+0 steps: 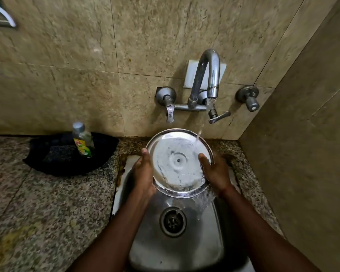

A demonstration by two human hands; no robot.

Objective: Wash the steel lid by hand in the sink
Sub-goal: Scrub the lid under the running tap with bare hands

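Observation:
A round steel lid (178, 163) is held tilted above the steel sink (177, 250), its inner face toward me. Water runs from the curved tap (208, 75) onto the lid's upper right part and spills off its lower edge into the basin. My left hand (143, 173) grips the lid's left rim, thumb on the front. My right hand (214, 171) holds the right rim, thumb resting on the wet inner surface. A small rivet shows at the lid's centre.
A black tray (47, 165) on the granite counter (37, 203) to the left holds a dish-soap bottle (82, 140) and a dark scrub pad (59, 154). Two tap handles (169, 110) (218, 116) and a separate valve (247, 98) sit on the tiled wall. The drain (173, 221) lies below the lid.

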